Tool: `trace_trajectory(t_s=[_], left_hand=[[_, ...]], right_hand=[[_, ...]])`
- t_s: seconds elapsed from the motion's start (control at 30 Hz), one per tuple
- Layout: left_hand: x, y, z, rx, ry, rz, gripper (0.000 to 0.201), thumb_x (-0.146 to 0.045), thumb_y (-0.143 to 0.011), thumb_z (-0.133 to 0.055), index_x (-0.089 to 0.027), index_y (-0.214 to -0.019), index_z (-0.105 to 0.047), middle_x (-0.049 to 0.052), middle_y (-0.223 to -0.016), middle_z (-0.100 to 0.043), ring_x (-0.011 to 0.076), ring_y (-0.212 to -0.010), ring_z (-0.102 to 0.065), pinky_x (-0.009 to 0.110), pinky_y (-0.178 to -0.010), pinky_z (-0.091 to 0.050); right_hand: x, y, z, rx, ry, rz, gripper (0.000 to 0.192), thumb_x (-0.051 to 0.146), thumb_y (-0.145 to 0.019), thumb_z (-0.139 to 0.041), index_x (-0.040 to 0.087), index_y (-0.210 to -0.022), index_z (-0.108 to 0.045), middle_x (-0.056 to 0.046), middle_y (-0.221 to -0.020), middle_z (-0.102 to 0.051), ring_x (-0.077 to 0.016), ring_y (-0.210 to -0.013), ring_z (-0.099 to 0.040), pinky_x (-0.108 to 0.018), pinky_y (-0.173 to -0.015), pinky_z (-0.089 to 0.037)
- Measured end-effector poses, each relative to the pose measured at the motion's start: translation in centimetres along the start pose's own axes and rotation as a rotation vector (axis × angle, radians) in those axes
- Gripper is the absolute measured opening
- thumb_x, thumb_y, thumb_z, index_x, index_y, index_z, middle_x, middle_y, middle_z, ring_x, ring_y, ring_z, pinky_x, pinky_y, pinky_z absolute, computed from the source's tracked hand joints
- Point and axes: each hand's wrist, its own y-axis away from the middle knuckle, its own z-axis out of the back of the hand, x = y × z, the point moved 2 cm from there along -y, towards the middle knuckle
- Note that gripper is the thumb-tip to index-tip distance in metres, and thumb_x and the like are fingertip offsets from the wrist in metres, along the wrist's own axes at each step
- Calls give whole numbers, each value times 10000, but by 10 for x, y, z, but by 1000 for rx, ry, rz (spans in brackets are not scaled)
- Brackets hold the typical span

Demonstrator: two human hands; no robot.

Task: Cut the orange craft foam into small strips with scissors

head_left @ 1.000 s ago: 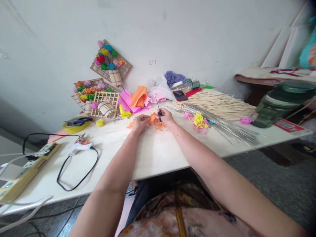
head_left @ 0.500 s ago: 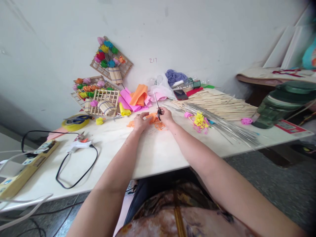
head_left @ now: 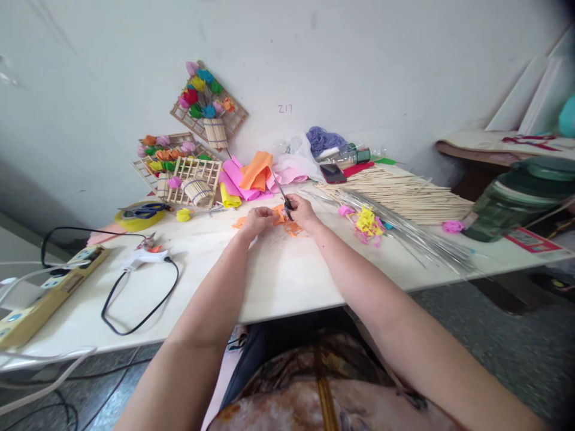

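My right hand point(head_left: 302, 211) is closed round the black handles of a pair of scissors point(head_left: 286, 202), whose blades point up and to the left towards the far side of the table. Just left of it my left hand point(head_left: 259, 220) pinches a piece of orange crepe paper point(head_left: 279, 212) between thumb and fingers. More orange scraps lie under and between the hands on the white table point(head_left: 287, 281). Rolled orange crepe paper point(head_left: 257, 172) and pink crepe paper point(head_left: 237, 179) rest just beyond the hands.
Lattice panels with paper flowers point(head_left: 209, 114) lean at the back left. A glue gun point(head_left: 146, 257), its cord and a power strip point(head_left: 49, 296) lie on the left. Thin wires point(head_left: 404, 230), wooden sticks point(head_left: 399, 194) and a green bottle point(head_left: 516, 197) occupy the right.
The scissors have swung so their blades slant further left. My left hand stays at the orange paper with only a slight shift. The whole view has turned a little.
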Motion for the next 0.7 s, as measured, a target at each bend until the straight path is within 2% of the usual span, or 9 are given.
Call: trace_trajectory(t_s=[0.17,0.27,0.37,0.53,0.7], left_hand=[[-1,-1,-3,-25,154,-16,277,-339,-530,-831,-161,-631,-644,-23,-572,-585,97,-544,-465,253,-574,-327],[-2,-2,-4,-30,254,-36,302,-342,-522,-845,-165,-636,-628,-25,-592,-603,101,-564,-498,252,-601,-371],[-2,-2,-5,-41,307,-43,298,-330,-518,-845,-170,-622,-616,-31,-591,-601,99,-565,-501,249,-604,-381],[3,-3,-6,-68,291,-44,264,-306,-545,-832,-177,-597,-608,-29,-571,-578,103,-555,-489,254,-593,-361],[7,-5,-9,-86,228,-29,327,-340,-560,-846,-180,-525,-564,-41,-495,-501,86,-492,-413,254,-533,-287]], right_hand=[[1,0,1,-46,-83,-70,416,243,-583,-716,203,-983,-605,66,-674,-587,-100,-558,-515,-231,-550,-453],[6,4,1,-29,-160,-145,436,207,-584,-714,194,-1003,-595,49,-725,-619,-103,-564,-544,-247,-568,-480],[11,7,0,-34,-173,-184,427,169,-583,-702,191,-995,-591,66,-689,-592,-98,-545,-537,-243,-560,-482],[14,9,-2,-65,-107,-175,400,142,-583,-667,189,-976,-611,85,-643,-551,-89,-544,-509,-217,-534,-452],[13,8,-2,-80,-71,-157,406,148,-599,-650,177,-1004,-630,81,-641,-550,-95,-562,-514,-215,-533,-447]])
